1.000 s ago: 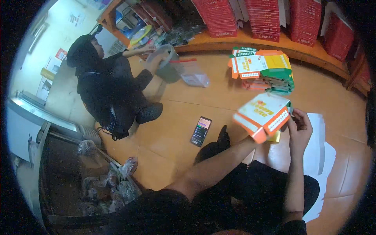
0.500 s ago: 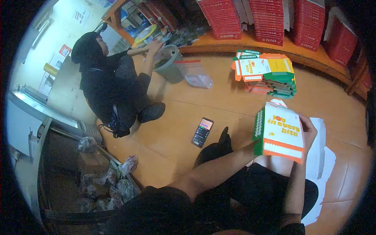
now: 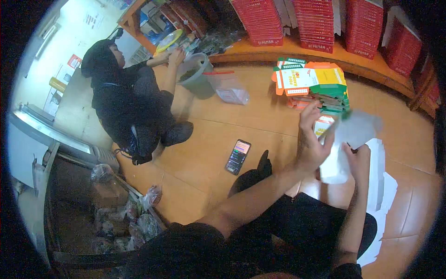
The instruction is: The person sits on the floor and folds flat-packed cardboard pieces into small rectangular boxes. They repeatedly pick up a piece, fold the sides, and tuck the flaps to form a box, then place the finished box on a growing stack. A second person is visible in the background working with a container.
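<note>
The person's right hand [image 3: 358, 161] has thumb and fingers clamped on the near right edge of a partly folded card carton, plain white on the sides that show [image 3: 335, 166]; the carton is blurred and is held above the floor, in front of the person's knees. The left hand [image 3: 314, 152] is raised just beside it with thumb and fingers apart; whether it touches the card cannot be told. Under the right forearm and beyond it, large white card sheets [image 3: 386, 188] lie on the orange tiled floor [image 3: 195, 190]. Farther out is a stack of flat white, orange, green and yellow printed cartons [image 3: 325, 76]. A dark rectangular phone with its screen lit [image 3: 238, 156] lies left of the hands. Beyond it stand a clear plastic pouch with a red top strip [image 3: 231, 90] and a translucent grey-green bucket [image 3: 200, 86], beside a co-worker in black clothing [image 3: 127, 104], who is seated low. Tall stacks of red cartons [image 3: 317, 25] line an orange wooden shelf [image 3: 355, 64] at the back.
</note>
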Demonstrator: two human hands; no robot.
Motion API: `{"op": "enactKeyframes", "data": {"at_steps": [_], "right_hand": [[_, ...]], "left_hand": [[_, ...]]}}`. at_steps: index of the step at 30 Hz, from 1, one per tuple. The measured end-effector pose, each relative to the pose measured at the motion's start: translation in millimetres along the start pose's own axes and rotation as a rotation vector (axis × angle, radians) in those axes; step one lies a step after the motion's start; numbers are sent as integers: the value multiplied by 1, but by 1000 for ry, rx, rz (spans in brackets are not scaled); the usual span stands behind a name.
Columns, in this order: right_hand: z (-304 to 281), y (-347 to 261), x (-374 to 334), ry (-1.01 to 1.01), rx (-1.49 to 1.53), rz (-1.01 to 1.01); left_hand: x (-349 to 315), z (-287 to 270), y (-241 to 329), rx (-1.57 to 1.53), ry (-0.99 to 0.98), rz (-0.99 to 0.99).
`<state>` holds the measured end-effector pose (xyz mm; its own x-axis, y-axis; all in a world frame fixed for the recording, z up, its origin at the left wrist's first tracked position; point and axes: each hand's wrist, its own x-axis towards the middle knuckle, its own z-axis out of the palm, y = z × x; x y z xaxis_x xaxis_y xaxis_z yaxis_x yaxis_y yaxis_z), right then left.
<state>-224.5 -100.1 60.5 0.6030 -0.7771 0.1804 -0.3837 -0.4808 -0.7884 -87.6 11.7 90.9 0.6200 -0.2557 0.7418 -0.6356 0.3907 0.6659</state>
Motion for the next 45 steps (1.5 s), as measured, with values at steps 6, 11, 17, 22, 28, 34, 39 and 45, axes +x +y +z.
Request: {"op": "enactKeyframes", "data": {"at_steps": [6, 11, 17, 22, 28, 34, 39, 45], "right_hand": [[18, -26, -8, 586, 454, -117], [-6, -54, -20, 148, 913, 231], [-21, -77, -17, 129, 1127, 208], [-17, -67, -21, 124, 926, 214], [-16, -61, -20, 230, 981, 276], [-15, -49, -17, 255, 845, 254], [-24, -62, -14, 254, 905, 317], [-15, -66, -20, 154, 889, 290]], "left_hand": [[16, -18, -1, 147, -132, -89], [26, -24, 8, 253, -357, 271], [19, -22, 12, 303, -513, 251], [17, -15, 14, 218, -476, 311], [16, -17, 16, 165, -431, 272], [13, -12, 22, 112, -364, 111], [-3, -7, 7, 102, -250, -91], [-9, 6, 17, -353, -272, -506]]}}
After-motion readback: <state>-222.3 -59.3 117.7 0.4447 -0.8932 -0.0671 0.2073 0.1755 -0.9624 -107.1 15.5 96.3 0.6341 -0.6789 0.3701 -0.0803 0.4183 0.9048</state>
